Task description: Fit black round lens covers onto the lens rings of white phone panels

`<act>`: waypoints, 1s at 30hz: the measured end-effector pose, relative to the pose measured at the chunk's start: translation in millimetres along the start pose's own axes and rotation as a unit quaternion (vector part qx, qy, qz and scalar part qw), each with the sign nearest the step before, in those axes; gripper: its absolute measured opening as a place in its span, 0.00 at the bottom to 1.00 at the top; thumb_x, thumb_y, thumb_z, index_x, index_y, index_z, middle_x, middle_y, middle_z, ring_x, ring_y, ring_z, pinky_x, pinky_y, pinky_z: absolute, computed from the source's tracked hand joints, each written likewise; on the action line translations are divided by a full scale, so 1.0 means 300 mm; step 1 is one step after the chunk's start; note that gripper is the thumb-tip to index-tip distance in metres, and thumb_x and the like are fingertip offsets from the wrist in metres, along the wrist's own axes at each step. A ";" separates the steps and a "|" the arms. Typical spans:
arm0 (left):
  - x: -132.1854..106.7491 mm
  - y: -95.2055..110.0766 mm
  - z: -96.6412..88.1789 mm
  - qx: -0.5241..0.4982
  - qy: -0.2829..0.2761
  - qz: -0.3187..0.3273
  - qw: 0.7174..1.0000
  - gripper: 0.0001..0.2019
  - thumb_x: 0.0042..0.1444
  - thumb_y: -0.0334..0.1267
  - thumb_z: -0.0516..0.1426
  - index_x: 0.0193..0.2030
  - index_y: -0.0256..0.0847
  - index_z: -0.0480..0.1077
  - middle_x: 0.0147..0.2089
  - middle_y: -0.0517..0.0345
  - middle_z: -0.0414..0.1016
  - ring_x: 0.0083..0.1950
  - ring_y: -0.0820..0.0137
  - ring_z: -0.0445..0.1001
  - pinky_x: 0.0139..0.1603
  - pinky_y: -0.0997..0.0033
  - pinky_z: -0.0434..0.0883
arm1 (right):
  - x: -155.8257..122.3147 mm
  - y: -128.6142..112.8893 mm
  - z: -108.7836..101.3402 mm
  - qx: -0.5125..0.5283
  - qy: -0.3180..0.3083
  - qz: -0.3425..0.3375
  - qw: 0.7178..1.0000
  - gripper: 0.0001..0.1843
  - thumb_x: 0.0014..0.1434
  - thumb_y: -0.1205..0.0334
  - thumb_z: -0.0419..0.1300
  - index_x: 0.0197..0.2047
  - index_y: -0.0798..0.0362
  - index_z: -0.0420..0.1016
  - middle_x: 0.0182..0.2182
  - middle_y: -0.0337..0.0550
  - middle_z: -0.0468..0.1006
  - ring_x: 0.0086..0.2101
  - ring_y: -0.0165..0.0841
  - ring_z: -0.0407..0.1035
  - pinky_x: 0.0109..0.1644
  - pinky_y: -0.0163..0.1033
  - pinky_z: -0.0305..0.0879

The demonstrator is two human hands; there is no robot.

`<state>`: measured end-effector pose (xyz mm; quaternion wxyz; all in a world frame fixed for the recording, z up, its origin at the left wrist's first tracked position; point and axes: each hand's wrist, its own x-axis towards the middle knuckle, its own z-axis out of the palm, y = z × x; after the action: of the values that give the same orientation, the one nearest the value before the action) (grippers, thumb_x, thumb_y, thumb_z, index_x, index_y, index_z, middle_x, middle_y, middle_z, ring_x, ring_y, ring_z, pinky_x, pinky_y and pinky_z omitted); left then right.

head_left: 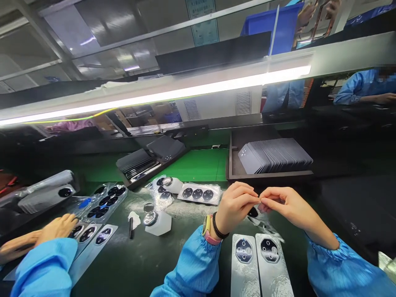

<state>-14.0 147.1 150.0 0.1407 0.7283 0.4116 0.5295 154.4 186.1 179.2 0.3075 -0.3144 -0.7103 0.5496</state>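
Note:
My left hand [236, 208], with a watch and a dark beaded bracelet at its wrist, meets my right hand [283, 205] above the bench. Both are closed in a pinch, fingertips nearly touching. Whatever sits between them is too small to make out. Under my hands lies a crumpled clear plastic bag [268, 229] with a dark round part [253, 212] beside it, partly hidden. Nearer to me, two long grey panels lie side by side: a left panel [246, 278] and a right panel [275, 274]. Each bears a glossy black disc with small round openings at its far end.
A clear pack of black discs [199, 194] and a white bottle with metal cap [158, 222] stand leftward. Behind is a black tray [272, 176] of stacked dark plates [278, 154]. At left, a co-worker's hands [58, 230] touch similar panels. A lit lamp bar [173, 93] spans overhead.

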 end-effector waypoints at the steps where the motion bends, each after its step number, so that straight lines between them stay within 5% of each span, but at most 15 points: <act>1: -0.003 0.001 0.001 0.011 0.000 0.023 1.000 0.13 0.60 0.41 0.57 0.27 0.48 0.78 0.32 0.54 0.82 0.40 0.63 0.78 0.44 0.62 0.75 | -0.003 -0.003 0.000 0.004 -0.002 0.000 1.000 0.11 0.49 0.53 0.61 0.23 0.51 0.76 0.19 0.38 0.76 0.23 0.32 0.71 0.31 0.37 0.70; 5: -0.008 0.012 -0.006 0.005 -0.004 0.050 0.999 0.14 0.62 0.42 0.55 0.28 0.48 0.78 0.32 0.54 0.83 0.40 0.63 0.78 0.44 0.61 0.75 | -0.011 -0.003 -0.006 -0.012 0.022 -0.005 1.000 0.13 0.49 0.51 0.61 0.21 0.51 0.74 0.18 0.38 0.76 0.22 0.32 0.71 0.31 0.38 0.71; 9: 0.001 0.013 -0.019 -0.139 0.066 -0.036 0.987 0.12 0.53 0.48 0.63 0.24 0.46 0.77 0.33 0.53 0.82 0.40 0.61 0.77 0.46 0.59 0.74 | -0.009 0.012 -0.030 -0.028 0.138 -0.012 0.990 0.19 0.47 0.42 0.63 0.22 0.51 0.73 0.21 0.42 0.78 0.26 0.35 0.74 0.34 0.40 0.74; 14: 0.016 -0.008 -0.011 -0.270 0.092 -0.129 0.950 0.18 0.48 0.53 0.66 0.23 0.41 0.70 0.45 0.50 0.79 0.48 0.59 0.77 0.47 0.59 0.75 | -0.004 0.028 -0.048 0.074 0.181 0.006 0.981 0.28 0.42 0.31 0.63 0.25 0.50 0.69 0.26 0.44 0.80 0.28 0.37 0.76 0.37 0.45 0.77; 18: 0.027 -0.012 -0.007 -0.415 0.100 -0.232 0.874 0.22 0.44 0.53 0.68 0.26 0.41 0.61 0.53 0.53 0.75 0.58 0.55 0.73 0.52 0.58 0.73 | -0.005 0.033 -0.050 0.108 0.225 0.014 0.968 0.27 0.42 0.33 0.64 0.26 0.49 0.68 0.27 0.43 0.80 0.28 0.37 0.76 0.35 0.45 0.78; 23: 0.035 -0.032 -0.007 -0.489 0.099 -0.320 0.805 0.18 0.46 0.47 0.66 0.30 0.43 0.61 0.54 0.53 0.75 0.54 0.57 0.76 0.46 0.61 0.74 | -0.006 0.039 -0.053 0.097 0.272 0.018 0.957 0.27 0.41 0.33 0.65 0.27 0.49 0.68 0.26 0.42 0.79 0.29 0.37 0.76 0.31 0.41 0.77; 26: 0.031 -0.070 -0.010 -0.472 0.106 -0.357 0.799 0.11 0.50 0.41 0.63 0.35 0.44 0.64 0.54 0.51 0.75 0.53 0.59 0.76 0.49 0.60 0.73 | -0.011 0.042 -0.067 0.070 0.287 0.019 0.955 0.26 0.44 0.34 0.63 0.28 0.49 0.67 0.26 0.42 0.79 0.28 0.37 0.76 0.27 0.39 0.76; 30: 0.023 -0.104 -0.021 -0.454 0.120 -0.346 0.813 0.13 0.51 0.42 0.62 0.41 0.46 0.66 0.44 0.60 0.78 0.48 0.70 0.76 0.50 0.69 0.71 | -0.035 0.040 -0.070 0.006 0.337 -0.019 0.941 0.23 0.52 0.36 0.59 0.31 0.49 0.67 0.27 0.42 0.79 0.29 0.37 0.77 0.28 0.40 0.76</act>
<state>-33.0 170.2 137.0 0.5786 0.3224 0.3627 0.6555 178.6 192.4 170.9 0.5415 -0.4659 -0.5672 0.4099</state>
